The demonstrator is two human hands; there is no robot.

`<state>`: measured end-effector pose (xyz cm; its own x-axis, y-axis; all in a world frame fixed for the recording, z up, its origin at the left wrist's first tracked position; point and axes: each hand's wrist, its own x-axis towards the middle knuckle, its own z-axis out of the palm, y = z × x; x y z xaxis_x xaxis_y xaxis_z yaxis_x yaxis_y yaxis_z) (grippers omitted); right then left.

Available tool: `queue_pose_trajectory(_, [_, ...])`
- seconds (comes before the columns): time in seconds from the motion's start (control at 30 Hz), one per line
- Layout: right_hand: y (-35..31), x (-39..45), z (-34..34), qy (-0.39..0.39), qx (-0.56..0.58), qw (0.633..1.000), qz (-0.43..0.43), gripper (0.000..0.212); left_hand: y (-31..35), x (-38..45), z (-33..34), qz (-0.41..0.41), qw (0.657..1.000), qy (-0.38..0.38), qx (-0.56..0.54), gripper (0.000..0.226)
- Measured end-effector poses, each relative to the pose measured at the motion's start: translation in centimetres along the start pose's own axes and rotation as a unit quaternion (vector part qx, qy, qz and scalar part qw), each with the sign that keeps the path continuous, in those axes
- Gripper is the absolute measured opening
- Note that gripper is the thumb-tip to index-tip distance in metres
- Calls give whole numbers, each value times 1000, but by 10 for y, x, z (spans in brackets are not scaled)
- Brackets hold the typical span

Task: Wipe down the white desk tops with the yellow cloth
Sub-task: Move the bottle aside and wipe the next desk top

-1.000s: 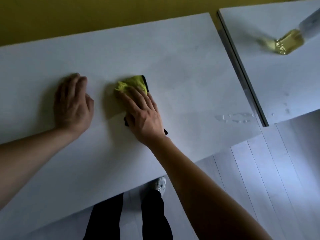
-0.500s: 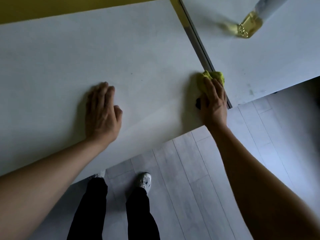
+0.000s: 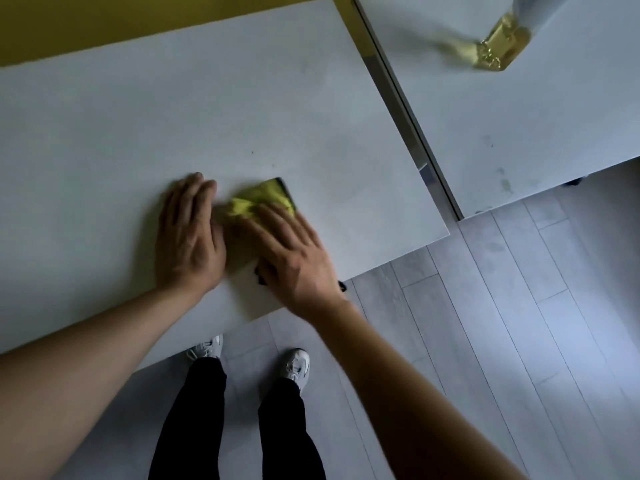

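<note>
right hand flat, fingers straight and spread a little, pressing down on the yellow cloth; not curled round it. left hand also flat and relaxed, palm down on the near white desk top, holding nothing, bracing just beside the cloth at its 9 o'clock side.

cloth bunched under and ahead of the right fingertips, poking out toward 11 o'clock from that hand, dark edge showing at its 1 o'clock corner and again near the wrist. long axis roughly from 5 to 11 o'clock, in line with the right fingers. right hand on it, left hand nearer to nothing but its edge, perhaps touching; motion blur makes that hard to tell.

key relation, as a judgement: unwiped surface open at 12 and 3 o'clock of the cloth, blocked at 9 o'clock by the left hand, so probably a push away or rightward, or a lift of the left hand first.

farther out: second desk top at 2 o'clock, apart across a narrow gap, with faint smudges near its front edge. bottle of yellowish liquid on it, blurred. pale plank floor, shoes and dark trousers below.
</note>
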<state>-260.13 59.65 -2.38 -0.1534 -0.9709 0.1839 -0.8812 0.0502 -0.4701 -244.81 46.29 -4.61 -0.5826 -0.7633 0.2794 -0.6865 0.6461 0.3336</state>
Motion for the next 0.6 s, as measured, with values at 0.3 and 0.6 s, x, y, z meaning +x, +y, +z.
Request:
queue_pose_trajectory(0.3, [114,10,-53,154,-46,945,286,66,9,-1,-1,-69,997,14,22,55])
queue_pose_trajectory(0.6, [14,101,12,-23,28,996,-84,69,7,-4,1,-85,996,15,7,57])
